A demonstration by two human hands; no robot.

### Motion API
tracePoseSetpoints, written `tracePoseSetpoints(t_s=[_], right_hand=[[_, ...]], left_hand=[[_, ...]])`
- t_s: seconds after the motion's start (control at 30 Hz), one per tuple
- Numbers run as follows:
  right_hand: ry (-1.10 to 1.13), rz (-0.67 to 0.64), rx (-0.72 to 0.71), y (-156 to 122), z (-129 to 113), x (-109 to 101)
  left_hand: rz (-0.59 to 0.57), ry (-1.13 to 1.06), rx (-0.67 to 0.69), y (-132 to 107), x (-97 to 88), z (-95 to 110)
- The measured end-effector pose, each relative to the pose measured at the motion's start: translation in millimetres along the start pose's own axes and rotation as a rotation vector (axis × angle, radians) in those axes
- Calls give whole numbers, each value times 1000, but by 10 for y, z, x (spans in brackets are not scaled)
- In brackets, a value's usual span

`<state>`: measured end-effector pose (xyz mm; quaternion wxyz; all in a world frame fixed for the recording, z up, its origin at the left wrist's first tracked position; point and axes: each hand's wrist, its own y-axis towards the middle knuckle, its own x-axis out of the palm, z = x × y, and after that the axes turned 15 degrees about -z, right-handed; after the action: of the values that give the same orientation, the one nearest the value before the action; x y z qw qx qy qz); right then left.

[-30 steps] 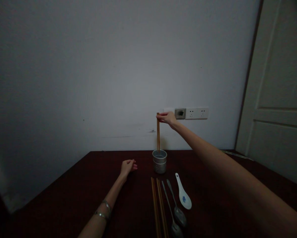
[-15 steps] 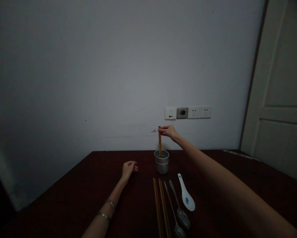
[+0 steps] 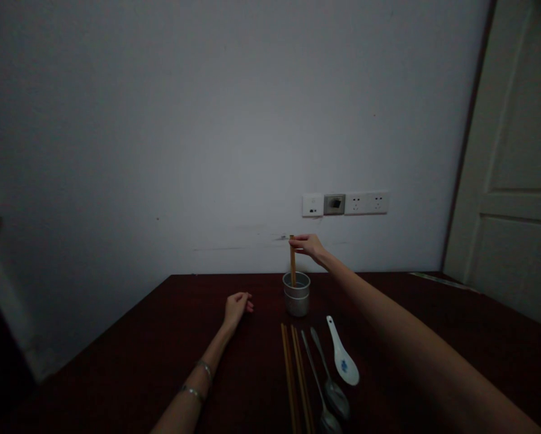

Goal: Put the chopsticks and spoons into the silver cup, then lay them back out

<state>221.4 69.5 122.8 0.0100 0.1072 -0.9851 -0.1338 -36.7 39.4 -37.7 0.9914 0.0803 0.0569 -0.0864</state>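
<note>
1. Lower than a second ago — the held chopsticks [image 3: 293, 264] stand upright, bottom ends inside the metal cup [image 3: 296, 301].
2. Right hand [image 3: 309, 245]: fingertips pinched on their tops.
3. Left hand [image 3: 236, 308] — curled on the table [image 3: 171, 328]; whether fingers meet, I cannot tell.

Upright chopsticks [image 3: 293, 265] inside metal cup [image 3: 297, 303]

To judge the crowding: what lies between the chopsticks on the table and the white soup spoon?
Two metal spoons lie side by side between the wooden chopsticks and the white soup spoon; the head view shows this.
</note>
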Motion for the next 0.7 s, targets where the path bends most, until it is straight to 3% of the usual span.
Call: tracePoseSetpoints(t_s=[0.7], right_hand=[[13,-35,52,-43,-4,25]], left_hand=[[0,30,-1,-10,1,16]])
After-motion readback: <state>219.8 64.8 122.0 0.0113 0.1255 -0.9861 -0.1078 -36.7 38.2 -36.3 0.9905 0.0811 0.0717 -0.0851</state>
